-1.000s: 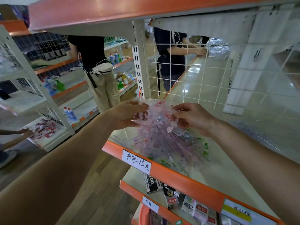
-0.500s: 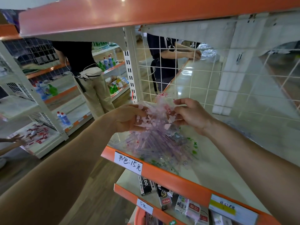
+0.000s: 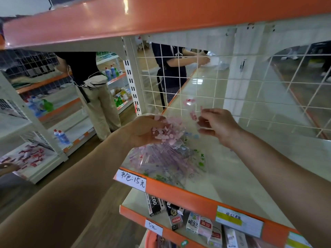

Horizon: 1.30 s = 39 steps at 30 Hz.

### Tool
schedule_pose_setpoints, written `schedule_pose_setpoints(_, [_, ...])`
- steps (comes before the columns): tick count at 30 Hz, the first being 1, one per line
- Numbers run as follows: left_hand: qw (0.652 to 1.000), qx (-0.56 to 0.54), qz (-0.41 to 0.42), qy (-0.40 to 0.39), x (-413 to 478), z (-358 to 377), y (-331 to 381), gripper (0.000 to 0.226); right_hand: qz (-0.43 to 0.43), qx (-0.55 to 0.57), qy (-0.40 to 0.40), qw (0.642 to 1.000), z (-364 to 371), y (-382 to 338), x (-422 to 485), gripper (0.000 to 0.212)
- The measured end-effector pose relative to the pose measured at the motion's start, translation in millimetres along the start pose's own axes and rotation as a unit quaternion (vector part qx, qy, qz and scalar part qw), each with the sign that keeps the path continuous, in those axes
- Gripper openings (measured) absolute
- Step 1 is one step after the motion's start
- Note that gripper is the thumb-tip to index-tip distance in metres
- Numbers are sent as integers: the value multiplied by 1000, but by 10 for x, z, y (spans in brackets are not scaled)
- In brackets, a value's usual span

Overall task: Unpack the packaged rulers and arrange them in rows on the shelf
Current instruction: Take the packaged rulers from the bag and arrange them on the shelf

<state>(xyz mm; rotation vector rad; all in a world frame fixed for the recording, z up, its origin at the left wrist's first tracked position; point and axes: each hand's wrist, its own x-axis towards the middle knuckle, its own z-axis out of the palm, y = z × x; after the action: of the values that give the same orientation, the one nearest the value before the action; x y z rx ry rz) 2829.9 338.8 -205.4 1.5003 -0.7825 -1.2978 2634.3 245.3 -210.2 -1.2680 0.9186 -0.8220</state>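
Note:
A bundle of clear rulers with pink print [image 3: 168,154] stands slanted on the cream shelf [image 3: 229,179], its lower end near the orange front edge. My left hand [image 3: 146,130] grips the bundle's upper end, fingers curled round it. My right hand [image 3: 216,125] is a little to the right and pinches a piece of clear plastic wrapping with pink marks [image 3: 192,111], held up in front of the wire grid. A few rulers with green print [image 3: 198,158] lie flat under the bundle.
A white wire grid [image 3: 232,97] backs the shelf, and an orange shelf [image 3: 161,17] hangs close overhead. Boxed goods [image 3: 180,217] fill the shelf below. Two people stand behind: one in the left aisle [image 3: 93,97], one past the grid [image 3: 172,68]. Another hand [image 3: 7,167] shows at far left.
My hands have drawn apart. The right hand has pulled the clear wrapping up and to the right, off the bundle's top, while the left keeps hold of the rulers.

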Motion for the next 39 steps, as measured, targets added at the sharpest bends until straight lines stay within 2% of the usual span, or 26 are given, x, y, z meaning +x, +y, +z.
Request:
schedule_pose_setpoints(3, [1000,-23,3,1,64,152,-12,24,24,72,28,997,-141,-24,-40,9])
schedule_pose_setpoints(7, [994,-88,-3,-62,108,626,-18,21,34,-37,9,999,-156,78,-196,11])
schedule_pose_setpoints(10, [989,-103,-1,-105,171,1026,-39,21,27,-28,7,999,-236,118,-329,13])
schedule_pose_setpoints(12, [989,-87,5,-116,216,1215,-31,25,21,-17,21,999,-376,121,-383,4])
schedule_pose_setpoints(14, [992,-64,-8,-111,225,1386,-8,34,32,-4,40,999,-598,117,-394,41])
schedule_pose_setpoints(15, [993,-37,-11,-112,232,1461,-11,31,36,-1,55,998,-722,97,-409,53])
schedule_pose_setpoints(17, [993,74,8,-92,223,1633,-11,7,38,-1,86,996,-969,38,-460,63])
schedule_pose_setpoints(18, [986,152,31,-62,227,1722,-20,4,38,-4,107,994,-1102,25,-479,63])
schedule_pose_setpoints(19, [969,238,62,-34,270,1789,-59,11,37,-10,126,991,-1233,20,-502,64])
schedule_pose_setpoints(22, [864,479,150,-35,439,1979,-280,64,32,-23,177,983,-1573,70,-538,70])
schedule_pose_setpoints(24, [803,567,173,-66,535,2114,-413,82,31,-32,208,977,-1743,128,-545,72])
schedule_pose_setpoints(26, [773,608,160,-81,598,2235,-483,93,28,-51,251,966,-1906,177,-532,76])
schedule_pose_setpoints(27, [769,617,147,-83,620,2286,-493,90,29,-64,262,963,-1973,193,-528,78])
schedule_pose_setpoints(29, [764,629,126,-75,661,2332,-482,66,36,-86,278,956,-2133,284,-460,82])
schedule_pose_setpoints(32, [762,631,136,-59,776,2288,-505,43,47,-156,304,939,-2480,595,-179,75])
schedule_pose_setpoints(35, [761,629,150,-53,807,2221,-493,39,81,-203,305,927,-2369,596,-104,60])
schedule_pose_setpoints(39, [744,650,145,-42,906,2084,-478,38,77,-241,243,936,-1806,416,-113,23])
